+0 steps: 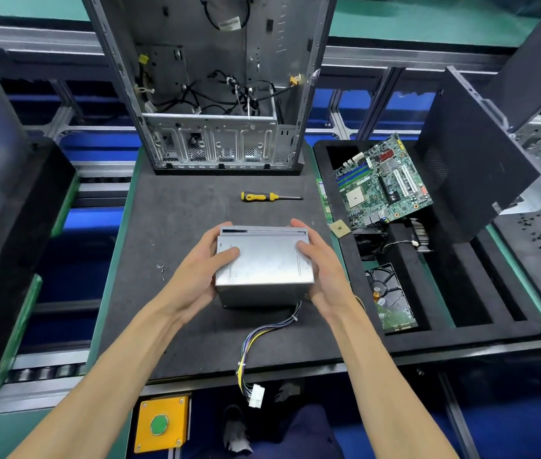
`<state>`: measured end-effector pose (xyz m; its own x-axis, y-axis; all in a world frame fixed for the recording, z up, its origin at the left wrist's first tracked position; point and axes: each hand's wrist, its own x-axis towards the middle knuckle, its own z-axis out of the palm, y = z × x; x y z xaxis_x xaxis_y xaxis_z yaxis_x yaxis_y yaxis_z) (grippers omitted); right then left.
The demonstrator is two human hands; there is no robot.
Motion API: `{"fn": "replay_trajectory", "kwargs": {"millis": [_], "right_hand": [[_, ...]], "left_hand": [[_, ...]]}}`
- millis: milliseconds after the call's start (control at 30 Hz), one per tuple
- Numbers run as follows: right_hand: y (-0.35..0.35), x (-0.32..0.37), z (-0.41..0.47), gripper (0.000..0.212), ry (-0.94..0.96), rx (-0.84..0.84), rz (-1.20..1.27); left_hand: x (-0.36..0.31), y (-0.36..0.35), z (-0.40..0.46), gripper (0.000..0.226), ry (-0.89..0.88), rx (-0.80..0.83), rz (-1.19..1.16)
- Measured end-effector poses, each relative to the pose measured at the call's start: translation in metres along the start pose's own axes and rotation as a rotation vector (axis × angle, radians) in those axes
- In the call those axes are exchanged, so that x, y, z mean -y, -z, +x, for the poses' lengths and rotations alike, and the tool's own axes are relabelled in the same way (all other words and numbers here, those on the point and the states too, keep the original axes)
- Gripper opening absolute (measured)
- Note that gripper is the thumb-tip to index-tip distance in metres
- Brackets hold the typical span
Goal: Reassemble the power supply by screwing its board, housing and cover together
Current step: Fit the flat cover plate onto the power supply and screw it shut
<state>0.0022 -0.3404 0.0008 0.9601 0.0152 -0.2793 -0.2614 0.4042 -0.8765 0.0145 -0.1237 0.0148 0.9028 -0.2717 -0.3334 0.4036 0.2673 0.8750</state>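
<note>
the person is holding the power supply (264, 265) just over the middle of the table (176, 226), the left hand (201, 271) and right hand (323, 270) each clamping a side, thumbs lying on the top cover (262, 256). it is looking like a stiff sheet-metal box, likely heavyish and smooth, so gripping both side walls seems wise. its cable (262, 339) is trailing limp off the near edge. the screwdriver (267, 196) is lying well apart behind, small screws (161, 270) to the left.
</note>
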Motion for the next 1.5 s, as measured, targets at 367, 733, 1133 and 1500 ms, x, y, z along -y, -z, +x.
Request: {"fn": "replay_trajectory", "kwargs": {"millis": [367,733,1133,1500], "right_hand": [[-0.005,0.000,0.002,0.042,0.014,-0.056,-0.070],[-0.004,0.001,0.005,0.038,0.022,-0.063,-0.123],[-0.010,0.001,0.010,0.017,0.063,-0.161,-0.194],[-0.003,-0.005,-0.002,0.085,0.158,0.029,-0.408]], "left_hand": [[0.005,-0.006,0.003,0.026,-0.059,-0.116,0.132],[0.002,-0.005,0.013,0.027,-0.013,-0.171,0.075],[0.014,-0.015,0.020,0.014,-0.179,-0.354,0.127],[0.014,-0.018,0.014,0.035,-0.328,-0.281,0.454]]}}
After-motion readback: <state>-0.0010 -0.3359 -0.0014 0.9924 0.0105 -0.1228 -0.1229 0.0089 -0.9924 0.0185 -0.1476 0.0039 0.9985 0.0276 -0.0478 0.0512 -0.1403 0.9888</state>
